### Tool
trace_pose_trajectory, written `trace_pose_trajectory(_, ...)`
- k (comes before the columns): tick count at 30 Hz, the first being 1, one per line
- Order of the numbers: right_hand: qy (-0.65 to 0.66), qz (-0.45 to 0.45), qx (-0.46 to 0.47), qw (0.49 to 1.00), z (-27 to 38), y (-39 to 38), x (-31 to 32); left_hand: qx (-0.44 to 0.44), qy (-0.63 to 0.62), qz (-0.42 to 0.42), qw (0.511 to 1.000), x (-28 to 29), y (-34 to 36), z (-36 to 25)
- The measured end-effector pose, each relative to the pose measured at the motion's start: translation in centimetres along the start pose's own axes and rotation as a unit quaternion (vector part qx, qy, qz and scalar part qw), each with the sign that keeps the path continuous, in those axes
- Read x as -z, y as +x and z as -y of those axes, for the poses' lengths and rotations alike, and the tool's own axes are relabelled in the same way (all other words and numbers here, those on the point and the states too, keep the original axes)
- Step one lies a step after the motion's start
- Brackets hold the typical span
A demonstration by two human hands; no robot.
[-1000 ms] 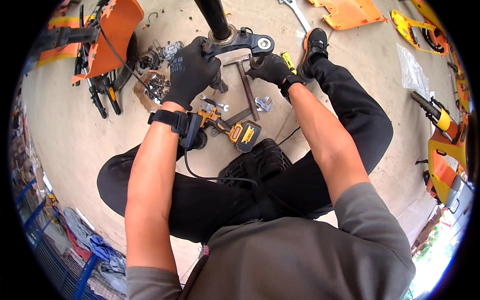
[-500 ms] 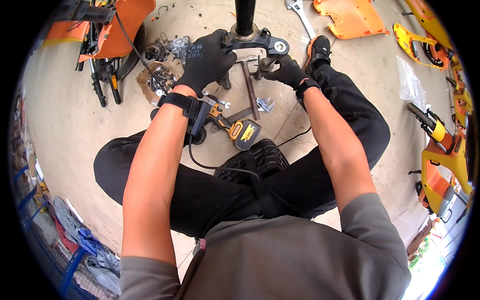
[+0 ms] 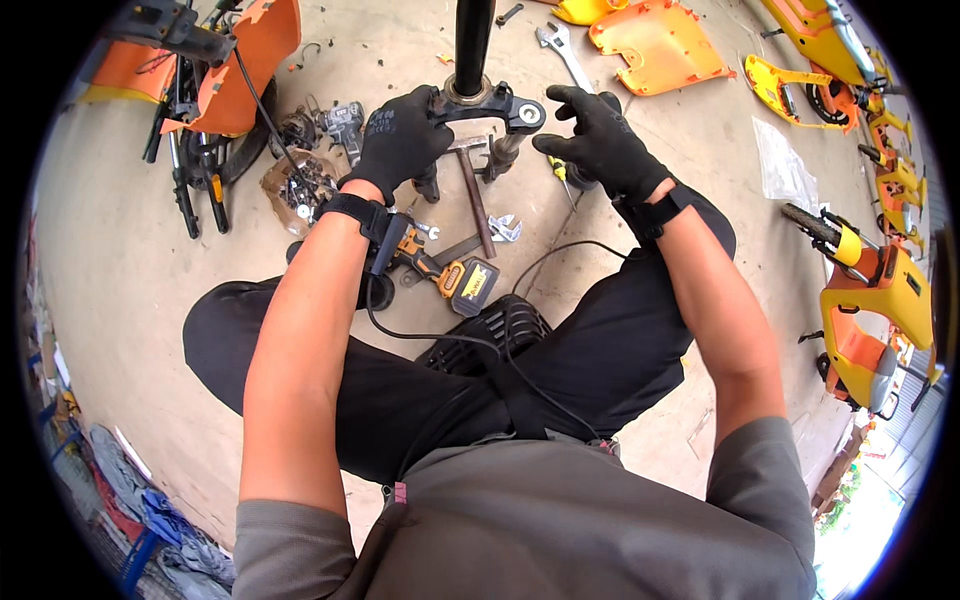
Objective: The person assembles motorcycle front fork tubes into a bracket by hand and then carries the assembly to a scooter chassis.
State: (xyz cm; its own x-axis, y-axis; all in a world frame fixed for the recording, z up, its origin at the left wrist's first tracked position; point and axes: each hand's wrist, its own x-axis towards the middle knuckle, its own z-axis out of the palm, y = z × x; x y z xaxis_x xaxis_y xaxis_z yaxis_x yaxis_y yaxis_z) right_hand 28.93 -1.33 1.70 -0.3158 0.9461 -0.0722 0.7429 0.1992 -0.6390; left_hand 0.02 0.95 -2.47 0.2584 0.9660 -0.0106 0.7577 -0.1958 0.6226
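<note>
A black fork crown (image 3: 492, 103) with an upright black tube (image 3: 474, 45) stands in front of me. My left hand (image 3: 405, 140), in a black glove, is closed round the crown's left end and hides it. Below that hand the lower part of the left fork leg (image 3: 427, 186) shows. The right fork leg (image 3: 503, 155) hangs under the bolt at the crown's right end. My right hand (image 3: 608, 148), gloved too, is just right of that bolt, thumb and fingers apart, holding nothing. Beneath it lies a screwdriver with a yellow handle (image 3: 560, 171).
Between my legs lie a hammer (image 3: 474, 200), a small adjustable wrench (image 3: 508, 229) and a yellow-black cordless power tool (image 3: 450, 279). A large adjustable wrench (image 3: 568, 58) and an orange panel (image 3: 655, 45) lie farther off. Left is a bag of small parts (image 3: 290, 190); yellow bikes (image 3: 870, 300) line the right.
My right hand has let go of the right fork leg and moved right, its fingers spreading. My left hand stays on the crown. The view has shifted slightly.
</note>
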Motion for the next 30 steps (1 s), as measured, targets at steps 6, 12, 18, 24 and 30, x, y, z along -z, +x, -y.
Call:
trace_pose_trajectory(6,0.015,-0.007,0.052,0.999,0.7,2.0,-2.2,-0.018,-0.003,0.004,1.0,-0.2,0.0,0.6)
trace_pose_trajectory(12,0.023,0.005,0.049,0.999,0.8,3.2,-2.7,-0.035,-0.107,0.039,0.993,0.7,0.1,0.4)
trace_pose_trajectory(18,0.037,0.023,0.081,0.996,0.7,3.5,-2.3,0.009,-0.106,0.132,0.986,3.7,-0.9,-0.2)
trace_pose_trajectory(24,0.028,0.015,0.069,0.997,0.8,3.6,-2.2,-0.003,0.035,0.216,0.976,7.9,-1.7,1.2)
trace_pose_trajectory(30,0.048,0.026,0.059,0.997,1.1,3.4,-1.9,-0.032,-0.065,0.148,0.986,6.6,-2.0,1.1)
